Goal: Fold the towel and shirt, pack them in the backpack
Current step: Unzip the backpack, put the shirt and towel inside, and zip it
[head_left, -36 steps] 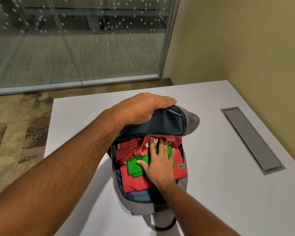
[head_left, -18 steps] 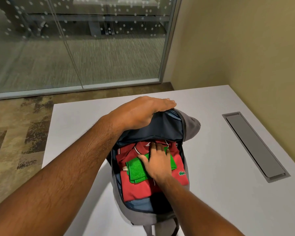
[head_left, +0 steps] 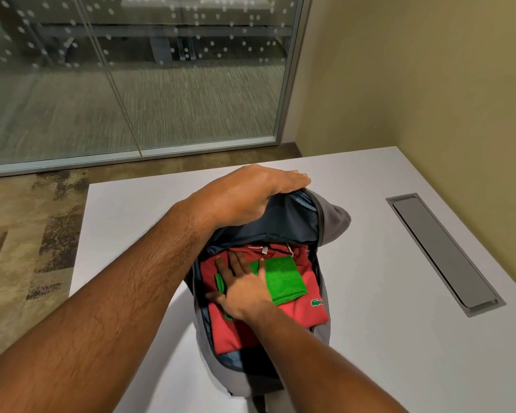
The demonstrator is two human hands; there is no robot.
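Since half a second ago the right hand (head_left: 245,289) has slid toward the left side of the bag's opening, so more of the green towel (head_left: 283,280) now shows to the right of its fingers (head_left: 236,263), while the left hand (head_left: 245,195) stays on the raised flap. The right hand lies flat with straight, spread fingers pressing down on the left part of the towel and on the red shirt (head_left: 307,314) beneath it; the fingertips point toward the shirt's collar at the far end of the opening, and the thumb reaches left over the red cloth. The towel is folded and rests on top of the folded shirt, and both lie inside the open grey backpack (head_left: 334,222), which lies on the white desk (head_left: 399,338). A small green logo on the shirt sits well to the right of the pressing fingers, near the bag's right edge. The left hand curls over the top edge of the backpack's flap, its fingers wrapped around the rim and holding it up and open. A grey cable hatch (head_left: 443,254) is set in the desk, well apart to the right.
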